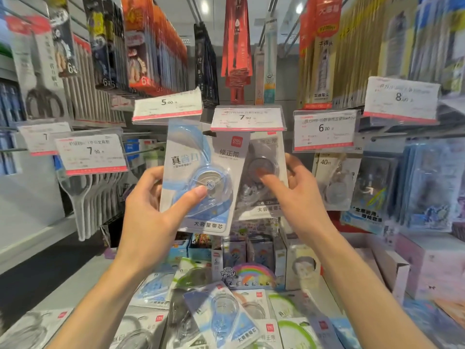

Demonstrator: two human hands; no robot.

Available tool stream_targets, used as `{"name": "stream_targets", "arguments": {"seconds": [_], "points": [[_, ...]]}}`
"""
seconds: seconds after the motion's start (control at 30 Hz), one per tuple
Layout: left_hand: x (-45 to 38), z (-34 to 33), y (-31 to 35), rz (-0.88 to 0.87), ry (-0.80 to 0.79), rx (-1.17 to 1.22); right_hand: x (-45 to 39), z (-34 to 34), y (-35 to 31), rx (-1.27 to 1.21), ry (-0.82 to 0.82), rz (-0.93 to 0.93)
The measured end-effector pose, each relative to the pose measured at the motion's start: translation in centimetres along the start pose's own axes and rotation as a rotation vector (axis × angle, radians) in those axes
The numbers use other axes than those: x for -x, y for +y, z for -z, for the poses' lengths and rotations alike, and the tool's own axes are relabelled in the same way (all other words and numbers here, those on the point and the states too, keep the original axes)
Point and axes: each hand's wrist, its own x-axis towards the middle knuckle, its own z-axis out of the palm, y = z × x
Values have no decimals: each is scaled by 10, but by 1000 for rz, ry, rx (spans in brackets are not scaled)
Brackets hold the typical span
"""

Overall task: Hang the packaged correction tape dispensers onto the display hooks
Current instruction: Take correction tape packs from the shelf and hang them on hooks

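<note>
My left hand point(156, 210) grips a blue packaged correction tape dispenser point(201, 172), thumb on its front, lifted up to the display hook behind the 7.90 price tag point(247, 119). Right beside it, my right hand point(289, 192) holds a grey packaged dispenser point(264, 167) that hangs under the same tag, with my thumb pressing its front. The hook's tip is hidden by the tag and the packs. Several more packaged dispensers point(221, 316), blue, green and grey, lie in a loose pile on the shelf below my arms.
Neighbouring hooks carry price tags at 5.00 point(167, 107), 6.00 point(325, 129), 8.00 point(401, 99) and another 7.90 point(91, 153). Scissors, pens and other blister packs hang all around. Small boxes point(251, 253) stand on the shelf behind the pile.
</note>
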Motion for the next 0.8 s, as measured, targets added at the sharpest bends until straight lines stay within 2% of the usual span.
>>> {"name": "stream_targets", "arguments": {"seconds": [0.27,0.43,0.57,0.67,0.8], "points": [[-3,3,3,-12,12,28,-11,-4,11,51,51,-60],[-2,3,1,2,14,8,-24,-14,24,90,33,-219],[-1,1,-6,28,9,-20,-21,-13,29,309,-34,-276],[1,-3,-17,52,-12,-27,-9,-1,31,271,37,-222],[5,-17,-30,96,-36,11,20,18,30,226,224,-104]]}}
